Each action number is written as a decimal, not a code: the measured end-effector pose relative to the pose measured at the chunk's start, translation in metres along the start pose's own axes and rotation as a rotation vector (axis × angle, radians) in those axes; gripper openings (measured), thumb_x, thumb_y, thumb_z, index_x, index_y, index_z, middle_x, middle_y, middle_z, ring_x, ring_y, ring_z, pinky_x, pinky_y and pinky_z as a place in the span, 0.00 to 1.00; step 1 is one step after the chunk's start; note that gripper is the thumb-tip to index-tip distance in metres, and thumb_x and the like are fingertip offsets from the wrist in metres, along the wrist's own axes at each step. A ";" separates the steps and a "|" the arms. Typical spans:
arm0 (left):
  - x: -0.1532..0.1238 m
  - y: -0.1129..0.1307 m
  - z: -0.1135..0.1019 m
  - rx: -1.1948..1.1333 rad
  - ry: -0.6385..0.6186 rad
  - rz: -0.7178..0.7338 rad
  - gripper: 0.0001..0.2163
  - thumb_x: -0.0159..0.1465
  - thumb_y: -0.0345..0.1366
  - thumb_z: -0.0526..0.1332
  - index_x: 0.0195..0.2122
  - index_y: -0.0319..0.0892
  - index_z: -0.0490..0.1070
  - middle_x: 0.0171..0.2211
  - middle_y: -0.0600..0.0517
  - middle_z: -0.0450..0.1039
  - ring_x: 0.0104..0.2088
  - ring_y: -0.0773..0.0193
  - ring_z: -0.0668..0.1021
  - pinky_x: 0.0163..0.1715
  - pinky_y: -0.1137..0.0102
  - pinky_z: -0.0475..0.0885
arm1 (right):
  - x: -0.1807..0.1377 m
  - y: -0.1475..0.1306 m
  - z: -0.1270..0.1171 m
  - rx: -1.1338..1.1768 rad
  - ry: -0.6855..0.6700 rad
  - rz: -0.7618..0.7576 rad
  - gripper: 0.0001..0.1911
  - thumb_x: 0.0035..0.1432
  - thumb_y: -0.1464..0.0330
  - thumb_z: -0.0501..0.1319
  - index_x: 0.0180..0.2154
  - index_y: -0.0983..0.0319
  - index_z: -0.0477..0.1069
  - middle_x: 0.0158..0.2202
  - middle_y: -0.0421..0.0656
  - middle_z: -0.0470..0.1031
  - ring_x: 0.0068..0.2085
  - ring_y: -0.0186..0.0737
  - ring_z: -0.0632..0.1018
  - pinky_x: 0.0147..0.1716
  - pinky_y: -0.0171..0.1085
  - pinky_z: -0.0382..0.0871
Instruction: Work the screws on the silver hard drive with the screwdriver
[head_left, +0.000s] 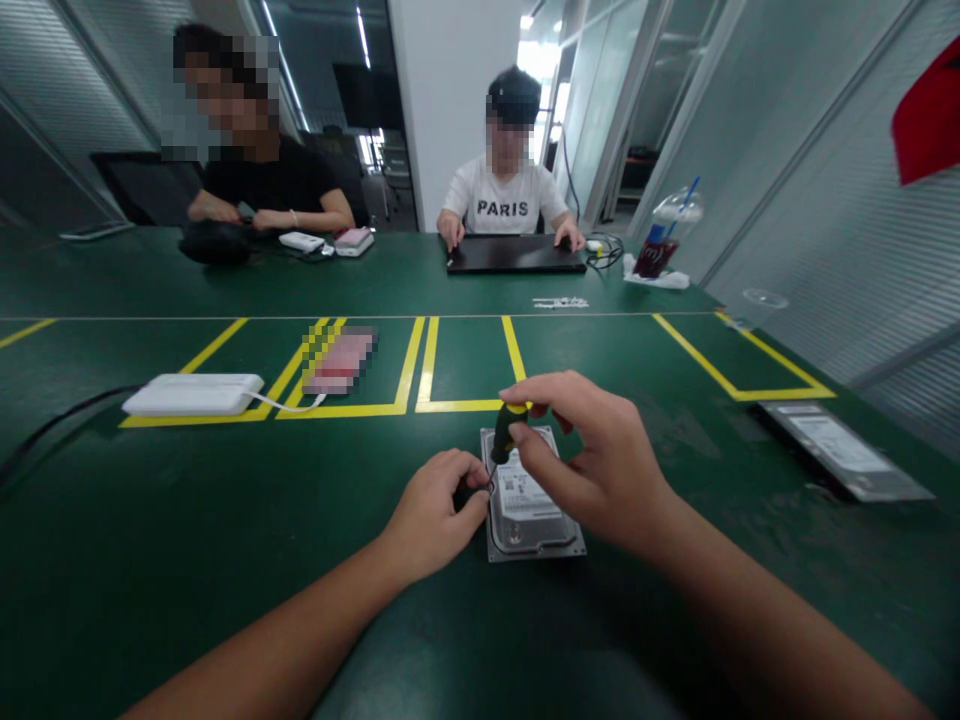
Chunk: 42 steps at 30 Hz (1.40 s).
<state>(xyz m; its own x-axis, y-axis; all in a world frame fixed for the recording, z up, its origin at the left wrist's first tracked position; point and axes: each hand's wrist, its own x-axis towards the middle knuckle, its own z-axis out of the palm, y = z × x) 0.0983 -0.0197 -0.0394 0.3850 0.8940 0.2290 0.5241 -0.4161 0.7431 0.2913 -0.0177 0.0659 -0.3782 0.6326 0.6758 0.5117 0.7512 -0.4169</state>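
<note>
A silver hard drive (pixel 531 515) lies flat on the green table (pixel 225 560) just in front of me. My right hand (pixel 592 460) is closed around a black and yellow screwdriver (pixel 504 432), held upright over the drive's left side. My left hand (pixel 435 510) is curled at the drive's left edge, its fingertips pinched around the screwdriver's lower end; what lies under them is hidden.
A second hard drive (pixel 840 450) lies to the right. A white power bank (pixel 193 394) with a cable sits left, beside yellow floor-tape boxes (pixel 420 370). Two people sit across the table, one at a black laptop (pixel 516 255). A plastic drink cup (pixel 667 240) stands far right.
</note>
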 end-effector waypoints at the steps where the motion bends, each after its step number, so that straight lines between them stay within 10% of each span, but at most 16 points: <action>1: 0.000 0.000 0.000 -0.001 0.000 0.003 0.02 0.61 0.30 0.59 0.34 0.43 0.67 0.32 0.54 0.68 0.35 0.61 0.71 0.37 0.66 0.64 | 0.000 0.000 0.000 0.013 -0.008 -0.002 0.10 0.60 0.72 0.60 0.44 0.62 0.72 0.40 0.44 0.78 0.41 0.39 0.76 0.42 0.40 0.70; 42: -0.001 0.001 0.000 0.023 -0.005 -0.011 0.02 0.60 0.30 0.59 0.33 0.43 0.66 0.32 0.54 0.67 0.35 0.60 0.71 0.36 0.66 0.64 | 0.001 0.001 -0.002 0.041 -0.020 -0.024 0.10 0.60 0.74 0.59 0.44 0.63 0.72 0.40 0.43 0.77 0.41 0.37 0.76 0.43 0.40 0.69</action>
<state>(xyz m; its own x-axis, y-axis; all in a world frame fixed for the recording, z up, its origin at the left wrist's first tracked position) 0.0983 -0.0206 -0.0391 0.3830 0.8976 0.2181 0.5458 -0.4104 0.7306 0.2927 -0.0170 0.0671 -0.4058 0.6178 0.6736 0.4704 0.7730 -0.4256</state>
